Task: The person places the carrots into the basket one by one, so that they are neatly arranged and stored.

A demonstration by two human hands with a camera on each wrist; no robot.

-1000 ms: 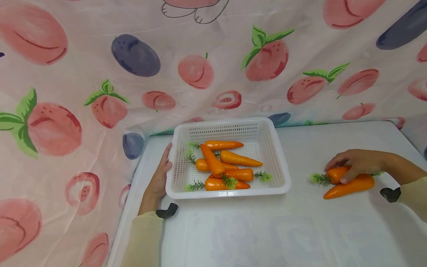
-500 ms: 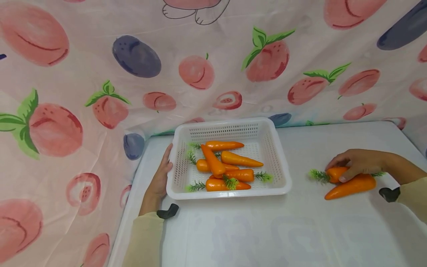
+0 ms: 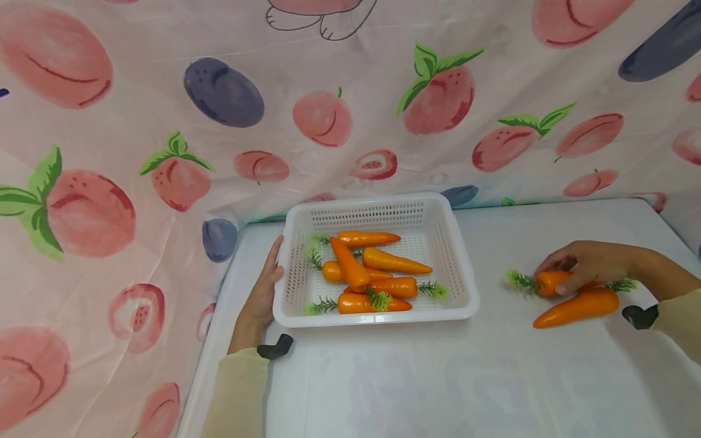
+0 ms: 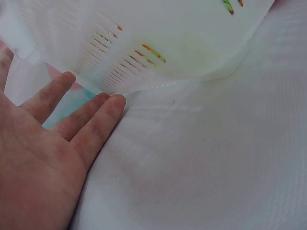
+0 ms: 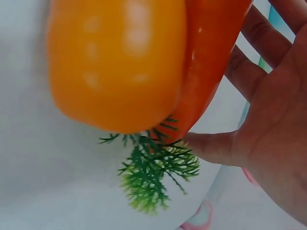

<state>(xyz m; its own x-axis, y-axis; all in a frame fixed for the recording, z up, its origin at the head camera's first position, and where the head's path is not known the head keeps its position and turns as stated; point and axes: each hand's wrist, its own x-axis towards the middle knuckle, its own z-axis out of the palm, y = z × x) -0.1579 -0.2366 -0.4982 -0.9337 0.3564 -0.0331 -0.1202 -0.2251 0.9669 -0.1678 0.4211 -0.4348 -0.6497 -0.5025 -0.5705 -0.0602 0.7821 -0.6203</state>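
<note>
My left hand (image 3: 261,292) rests against the left wall of a white plastic basket (image 3: 378,320); in the left wrist view its straight fingers (image 4: 103,120) touch the slotted side low down. Several orange carrots (image 3: 397,260) with feathery green tops lie inside. Right of the basket, my right hand (image 3: 594,267) holds a carrot (image 3: 549,283) from above, thumb on the near side, its green top pointing left. Part of that carrot is hidden under the palm. Just in front lies another carrot (image 3: 577,308), tip to the left, which looms large as a yellow-orange carrot (image 5: 117,67) in the right wrist view.
A white cloth covers the table (image 3: 405,377). Behind it and along the left hangs a pink fruit-print curtain (image 3: 378,79), close to the basket's back rim. Black wrist straps (image 3: 275,347) sit at both sleeve cuffs.
My right hand has risen slightly, shifting its carrot a little away from the one in front, so more of the front carrot shows. The left hand and basket stay put.
</note>
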